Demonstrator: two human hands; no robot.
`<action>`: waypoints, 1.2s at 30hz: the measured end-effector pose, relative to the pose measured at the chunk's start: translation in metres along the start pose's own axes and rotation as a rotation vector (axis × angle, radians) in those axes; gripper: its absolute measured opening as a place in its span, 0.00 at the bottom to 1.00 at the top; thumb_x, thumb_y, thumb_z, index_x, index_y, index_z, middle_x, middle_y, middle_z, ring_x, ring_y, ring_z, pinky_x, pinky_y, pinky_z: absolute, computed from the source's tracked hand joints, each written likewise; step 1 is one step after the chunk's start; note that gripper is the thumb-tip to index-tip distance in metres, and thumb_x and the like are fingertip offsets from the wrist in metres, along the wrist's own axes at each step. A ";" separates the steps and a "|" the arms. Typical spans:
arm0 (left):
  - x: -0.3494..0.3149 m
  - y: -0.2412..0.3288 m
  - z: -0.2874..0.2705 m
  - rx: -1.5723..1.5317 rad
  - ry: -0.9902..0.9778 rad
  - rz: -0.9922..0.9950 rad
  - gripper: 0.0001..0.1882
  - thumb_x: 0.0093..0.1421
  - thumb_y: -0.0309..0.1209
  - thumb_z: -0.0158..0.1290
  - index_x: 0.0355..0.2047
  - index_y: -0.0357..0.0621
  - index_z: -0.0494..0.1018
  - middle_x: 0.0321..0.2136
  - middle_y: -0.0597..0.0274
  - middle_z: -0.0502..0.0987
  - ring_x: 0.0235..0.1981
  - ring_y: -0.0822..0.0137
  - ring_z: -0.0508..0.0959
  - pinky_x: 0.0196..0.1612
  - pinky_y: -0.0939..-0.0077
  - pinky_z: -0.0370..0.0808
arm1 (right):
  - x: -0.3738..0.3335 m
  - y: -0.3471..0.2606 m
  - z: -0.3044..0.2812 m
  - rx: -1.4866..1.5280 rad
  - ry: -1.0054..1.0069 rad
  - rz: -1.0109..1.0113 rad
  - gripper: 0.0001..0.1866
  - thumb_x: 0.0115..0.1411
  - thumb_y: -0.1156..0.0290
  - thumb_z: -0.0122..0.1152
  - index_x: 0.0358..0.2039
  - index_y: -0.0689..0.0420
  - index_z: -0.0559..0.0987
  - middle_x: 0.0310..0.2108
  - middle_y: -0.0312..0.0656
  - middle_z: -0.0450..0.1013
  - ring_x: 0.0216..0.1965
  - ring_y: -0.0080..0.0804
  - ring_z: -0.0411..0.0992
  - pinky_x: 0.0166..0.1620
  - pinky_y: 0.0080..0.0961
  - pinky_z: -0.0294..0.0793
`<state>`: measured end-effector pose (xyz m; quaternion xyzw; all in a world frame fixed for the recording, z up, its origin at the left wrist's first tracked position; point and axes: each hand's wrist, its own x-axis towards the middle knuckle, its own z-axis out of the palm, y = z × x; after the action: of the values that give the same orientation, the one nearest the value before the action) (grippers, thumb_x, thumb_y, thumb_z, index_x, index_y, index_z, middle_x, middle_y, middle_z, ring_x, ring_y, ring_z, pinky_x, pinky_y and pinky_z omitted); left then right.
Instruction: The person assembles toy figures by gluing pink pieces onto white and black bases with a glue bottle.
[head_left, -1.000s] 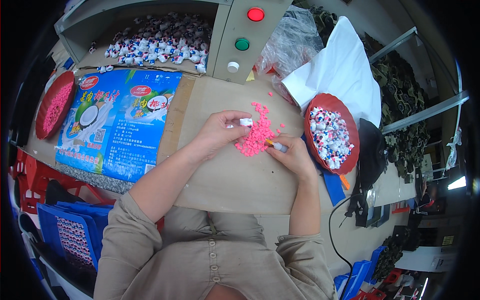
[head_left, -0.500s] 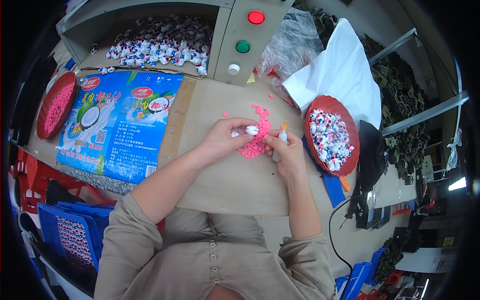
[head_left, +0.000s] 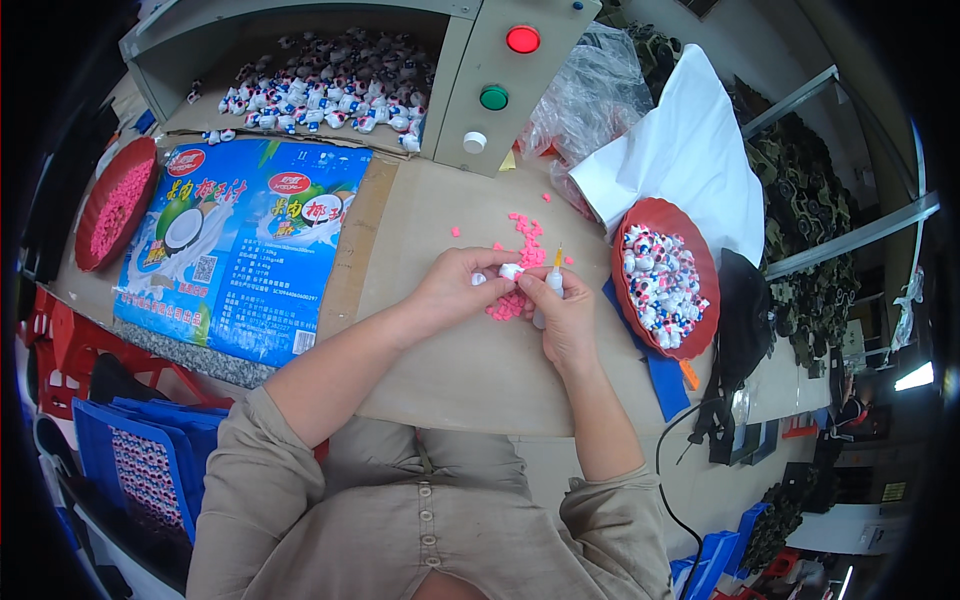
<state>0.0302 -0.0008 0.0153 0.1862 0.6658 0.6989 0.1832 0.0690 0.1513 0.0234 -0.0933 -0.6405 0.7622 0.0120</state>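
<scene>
My left hand pinches a small white figurine between thumb and fingers. A second white piece shows among those fingers. In my right hand is a small clear dropper bottle with a thin yellowish needle tip pointing up. The thumb and fingertips of that hand meet the figurine from the right. Small pink pieces lie in a loose heap on the tabletop beneath and beyond both hands, partly hidden by them.
Right of my hands stands a red bowl heaped with white, blue and pink figurines; a blue strip lies beside it. Far left, another red bowl holds pink pieces. A flattened blue carton and a grey machine housing with many figurines inside bound the workspace.
My right hand has moved slightly left, its fingertips now against the white figurine. The bottle has come along, its tip still up. My left hand keeps its pinch.
</scene>
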 end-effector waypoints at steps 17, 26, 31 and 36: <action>-0.001 -0.002 -0.002 0.215 0.031 0.218 0.14 0.52 0.22 0.49 0.40 0.38 0.70 0.28 0.62 0.71 0.28 0.75 0.70 0.31 0.82 0.68 | 0.001 -0.004 0.003 0.001 -0.022 0.025 0.08 0.47 0.73 0.60 0.28 0.60 0.74 0.19 0.34 0.70 0.17 0.16 0.65 0.19 0.12 0.62; -0.002 0.003 0.003 0.251 0.035 0.277 0.13 0.51 0.23 0.49 0.39 0.39 0.69 0.27 0.59 0.71 0.27 0.70 0.71 0.31 0.78 0.68 | 0.001 -0.002 0.000 0.058 -0.072 -0.007 0.08 0.48 0.74 0.60 0.29 0.60 0.74 0.20 0.34 0.70 0.18 0.16 0.65 0.19 0.12 0.62; -0.002 -0.003 0.004 0.221 0.026 0.281 0.13 0.52 0.24 0.48 0.40 0.39 0.69 0.26 0.60 0.71 0.27 0.70 0.72 0.30 0.78 0.69 | -0.002 0.002 0.001 -0.024 -0.010 -0.036 0.08 0.49 0.72 0.59 0.29 0.60 0.74 0.21 0.34 0.71 0.19 0.15 0.66 0.20 0.11 0.65; -0.004 0.008 0.002 -0.229 -0.019 -0.078 0.12 0.55 0.26 0.48 0.40 0.37 0.69 0.26 0.63 0.73 0.24 0.78 0.71 0.27 0.86 0.70 | 0.000 0.002 -0.001 -0.083 0.000 -0.045 0.08 0.50 0.71 0.58 0.30 0.61 0.74 0.22 0.35 0.71 0.21 0.15 0.68 0.21 0.11 0.67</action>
<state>0.0349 -0.0011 0.0238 0.1448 0.5865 0.7609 0.2365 0.0690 0.1518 0.0210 -0.0791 -0.6736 0.7344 0.0251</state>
